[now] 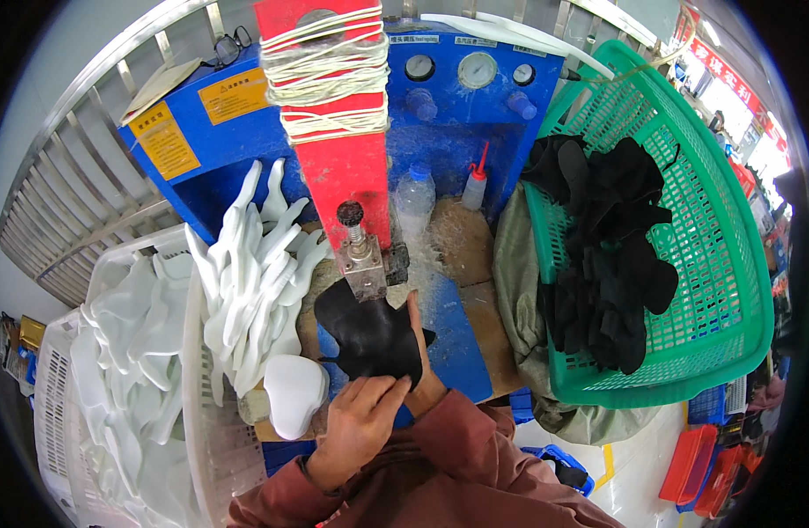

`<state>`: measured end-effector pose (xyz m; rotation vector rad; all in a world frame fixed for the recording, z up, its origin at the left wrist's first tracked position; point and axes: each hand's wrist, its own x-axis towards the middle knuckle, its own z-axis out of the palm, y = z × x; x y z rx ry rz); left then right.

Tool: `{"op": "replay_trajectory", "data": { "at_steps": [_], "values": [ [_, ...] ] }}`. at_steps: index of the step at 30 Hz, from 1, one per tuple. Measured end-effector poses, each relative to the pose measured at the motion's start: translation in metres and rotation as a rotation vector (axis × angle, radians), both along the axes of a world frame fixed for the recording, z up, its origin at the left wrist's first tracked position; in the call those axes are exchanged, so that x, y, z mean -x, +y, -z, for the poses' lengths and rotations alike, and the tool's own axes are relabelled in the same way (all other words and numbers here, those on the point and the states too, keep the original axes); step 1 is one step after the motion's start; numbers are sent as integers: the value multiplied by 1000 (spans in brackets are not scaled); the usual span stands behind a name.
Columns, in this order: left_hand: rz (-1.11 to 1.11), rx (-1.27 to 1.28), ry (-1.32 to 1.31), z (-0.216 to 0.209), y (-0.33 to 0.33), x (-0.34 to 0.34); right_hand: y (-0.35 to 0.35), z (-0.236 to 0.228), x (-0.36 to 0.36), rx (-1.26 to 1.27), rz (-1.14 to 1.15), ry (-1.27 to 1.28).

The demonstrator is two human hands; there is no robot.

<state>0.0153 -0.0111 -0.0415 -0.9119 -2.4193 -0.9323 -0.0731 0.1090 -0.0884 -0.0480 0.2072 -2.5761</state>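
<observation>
Together left hand (356, 422) and right hand (419, 365) pinched black piece (369, 334) flat under press head (362, 264), near table's front edge; best kept fingers clear.

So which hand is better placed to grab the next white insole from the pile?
Probably the left hand: the white insole pile lies on its side, while the right hand presses the black piece under the press.
</observation>
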Motion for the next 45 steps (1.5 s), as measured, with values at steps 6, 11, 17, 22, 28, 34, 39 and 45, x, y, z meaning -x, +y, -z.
{"op": "replay_trajectory", "data": {
  "at_steps": [6,11,17,22,28,34,39,45],
  "values": [
    [63,23,-10,-5,0,-23,16,0,-33,3,-45,-28],
    [93,10,-41,-14,3,-32,26,-4,-45,-106,-23,-38],
    [143,1,-20,-18,9,-25,42,-10,-47,-127,75,-17],
    [185,29,-7,-13,15,-16,50,-11,-43,-54,157,-3],
    [192,37,-22,-8,18,-1,50,-12,-28,-80,270,-16],
    [180,26,40,-6,20,18,47,-19,-11,-14,255,60],
    [98,-49,8,-9,11,25,28,-8,8,-32,193,102],
    [9,-63,-67,-10,-6,13,-2,11,13,121,53,8]
  ]
}}
